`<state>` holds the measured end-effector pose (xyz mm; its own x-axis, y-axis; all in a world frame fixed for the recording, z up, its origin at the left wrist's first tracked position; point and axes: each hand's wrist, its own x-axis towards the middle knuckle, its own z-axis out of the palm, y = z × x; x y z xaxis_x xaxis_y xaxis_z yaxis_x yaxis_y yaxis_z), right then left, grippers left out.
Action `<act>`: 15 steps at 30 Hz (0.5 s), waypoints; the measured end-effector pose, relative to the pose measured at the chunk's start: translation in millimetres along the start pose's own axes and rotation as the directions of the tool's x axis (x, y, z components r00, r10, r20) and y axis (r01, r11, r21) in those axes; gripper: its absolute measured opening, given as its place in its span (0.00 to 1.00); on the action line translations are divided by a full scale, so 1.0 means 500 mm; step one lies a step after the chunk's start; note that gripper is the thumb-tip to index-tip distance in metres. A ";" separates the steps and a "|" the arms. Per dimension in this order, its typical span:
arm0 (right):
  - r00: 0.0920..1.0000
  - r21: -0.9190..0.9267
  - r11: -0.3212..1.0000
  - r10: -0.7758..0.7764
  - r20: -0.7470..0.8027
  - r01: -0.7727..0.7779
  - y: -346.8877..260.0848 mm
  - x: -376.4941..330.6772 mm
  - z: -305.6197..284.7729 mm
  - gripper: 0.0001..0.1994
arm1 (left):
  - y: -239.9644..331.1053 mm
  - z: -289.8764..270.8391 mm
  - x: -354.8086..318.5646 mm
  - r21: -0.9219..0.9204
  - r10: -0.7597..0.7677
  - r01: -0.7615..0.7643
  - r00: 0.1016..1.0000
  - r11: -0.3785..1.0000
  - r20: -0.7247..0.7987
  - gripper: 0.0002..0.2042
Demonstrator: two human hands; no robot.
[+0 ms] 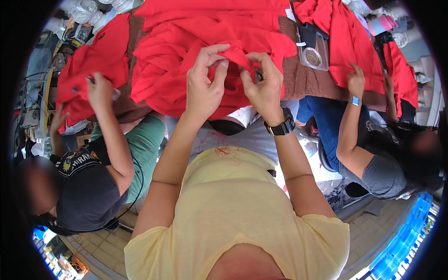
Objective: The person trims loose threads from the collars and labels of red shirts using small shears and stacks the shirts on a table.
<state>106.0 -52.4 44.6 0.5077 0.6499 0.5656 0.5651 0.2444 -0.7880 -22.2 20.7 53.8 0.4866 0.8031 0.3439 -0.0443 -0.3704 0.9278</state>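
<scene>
A heap of red fabric garments (163,60) is spread in front of me, and both my hands are raised over its near part. My left hand (205,86) has its thumb and fingers curled toward each other beside a raised fold; what they pinch, if anything, is too small to make out. Close by on the right, my right hand (265,86) is closed on the edge of that red fold. Something small and dark shows between its fingers, its kind hidden. Loose red threads (224,150) lie on my clothes below.
Co-workers sit on both sides. The left one's hand (100,91) holds a small dark tool over red cloth (107,51); the right one's hand (356,81) touches another red piece (352,51). A clear plastic container (321,59) stands on the brown table cover (303,84).
</scene>
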 end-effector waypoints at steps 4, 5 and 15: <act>0.981 0.084 0.996 -0.038 0.188 0.022 -0.024 0.035 -0.007 0.11 | -0.026 -0.044 0.047 0.448 0.294 -0.213 0.949 0.869 -0.119 0.14; 0.978 0.110 0.992 -0.075 0.192 0.054 -0.026 0.039 -0.003 0.11 | -0.025 -0.051 0.052 0.473 0.315 -0.215 0.938 0.854 -0.143 0.13; 0.837 0.345 0.791 0.352 0.419 -0.505 -0.009 0.059 -0.023 0.13 | 0.000 -0.090 0.092 0.386 0.225 -0.155 0.964 0.909 -0.142 0.07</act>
<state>125.9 -42.5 67.5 0.3508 0.9317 0.0942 -0.0342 0.1133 -0.9930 -39.0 78.6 76.2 0.3351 0.7572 0.5606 0.2212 -0.6417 0.7344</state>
